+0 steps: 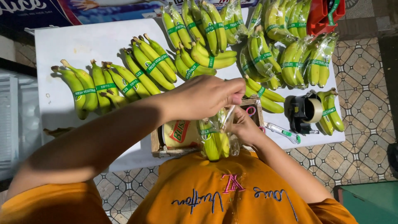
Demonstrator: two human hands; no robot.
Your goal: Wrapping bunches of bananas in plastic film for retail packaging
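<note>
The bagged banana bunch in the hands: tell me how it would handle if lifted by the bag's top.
The bagged banana bunch would probably hang bottom-heavy, since the fruit fills the lower part. The clear film looks thin and crinkled where the left hand and right hand pinch it, so it is likely floppy and somewhat slippery.

The left forearm comes in from the lower left, bare and lit by strong light, rising across the chest towards the middle. The left hand (207, 96) is turned palm down, knuckles up, its fingertips pinched together at the right end. The right forearm enters from the lower right, angled up and inward. The right hand (244, 128) sits just below the left, in shadow, fingers curled closed, the two hands nearly touching.
</note>
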